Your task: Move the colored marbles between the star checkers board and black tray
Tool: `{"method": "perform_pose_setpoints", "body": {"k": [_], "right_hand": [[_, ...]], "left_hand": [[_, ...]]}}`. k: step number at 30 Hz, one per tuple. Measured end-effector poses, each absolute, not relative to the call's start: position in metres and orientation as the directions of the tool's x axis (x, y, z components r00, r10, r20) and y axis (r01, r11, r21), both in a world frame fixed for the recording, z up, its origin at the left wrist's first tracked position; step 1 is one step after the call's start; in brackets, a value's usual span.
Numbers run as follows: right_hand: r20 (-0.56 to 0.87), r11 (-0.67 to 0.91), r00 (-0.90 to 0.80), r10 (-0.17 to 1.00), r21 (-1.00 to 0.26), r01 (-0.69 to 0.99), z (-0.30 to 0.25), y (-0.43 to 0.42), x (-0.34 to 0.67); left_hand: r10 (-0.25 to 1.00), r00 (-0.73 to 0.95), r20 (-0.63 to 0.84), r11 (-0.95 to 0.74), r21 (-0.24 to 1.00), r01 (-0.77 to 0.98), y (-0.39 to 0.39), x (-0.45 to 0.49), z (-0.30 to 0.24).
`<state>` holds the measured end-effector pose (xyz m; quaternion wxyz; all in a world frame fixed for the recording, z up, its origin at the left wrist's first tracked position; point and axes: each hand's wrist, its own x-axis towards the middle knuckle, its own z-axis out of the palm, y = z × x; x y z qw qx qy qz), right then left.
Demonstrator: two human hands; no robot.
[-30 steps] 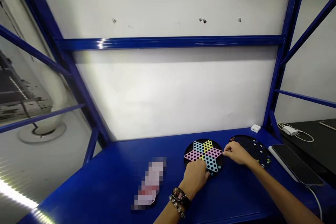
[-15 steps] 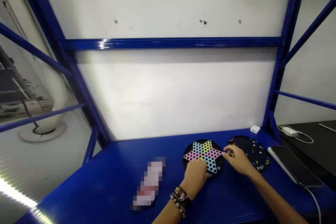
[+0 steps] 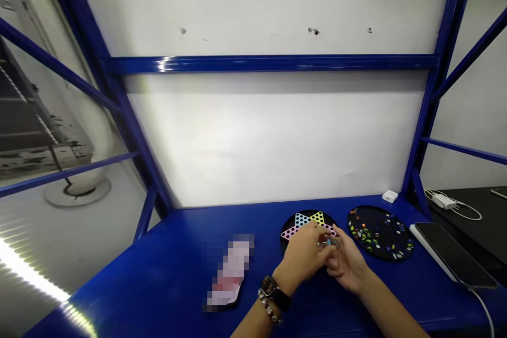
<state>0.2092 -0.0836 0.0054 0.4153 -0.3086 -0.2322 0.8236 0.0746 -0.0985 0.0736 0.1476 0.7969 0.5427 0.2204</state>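
A Chinese checkers board point(image 3: 290, 234), black and round with a star of pastel points, lies on the blue table. Both my hands meet over its near right part and cover much of the star. My left hand point(image 3: 304, 251), a watch and beaded bracelet at its wrist, has its fingertips closed against the fingers of my right hand. My right hand point(image 3: 349, 264) is turned palm up and curled around small blue marbles point(image 3: 331, 242). Whether my left fingertips pinch one is hidden. To the right, a round black tray point(image 3: 382, 245) carries several coloured marbles point(image 3: 365, 236).
A pixelated phone-shaped object point(image 3: 232, 274) lies left of the board. At the right edge a dark phone point(image 3: 451, 253) rests on a white stand with a cable. A small white box point(image 3: 390, 196) sits at the back. Blue posts frame the table point(image 3: 166, 274).
My right hand has moved left from the tray's side and turned palm up. My left hand has lifted off the board to meet it. The view has shifted slightly.
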Motion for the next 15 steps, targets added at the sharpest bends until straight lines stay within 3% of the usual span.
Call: {"method": "perform_pose_setpoints", "body": {"k": [4,8,11,13,15], "right_hand": [[-0.329,-0.471,-0.338,0.882,-0.589,-0.656,-0.002,-0.079,0.210],[-0.244,-0.245,-0.070,0.967,-0.827,-0.506,-0.012,-0.060,0.248],[-0.017,-0.013,0.180,0.984,-1.000,-0.025,-0.018,-0.043,0.287],[0.128,0.044,0.212,0.969,-0.932,0.360,-0.022,-0.036,0.308],[0.189,0.017,0.199,0.961,-0.765,0.644,-0.028,-0.036,0.322]], "left_hand": [[0.910,0.332,0.248,-0.413,0.481,0.773,-0.098,0.067,0.070],[0.885,0.443,0.141,-0.460,0.404,0.791,-0.103,0.038,0.053],[0.860,0.506,0.067,-0.502,0.281,0.818,-0.110,0.027,0.036],[0.843,0.531,0.087,-0.537,0.189,0.822,-0.115,0.030,0.027],[0.823,0.558,0.107,-0.567,0.107,0.817,-0.119,0.037,0.021]]}}
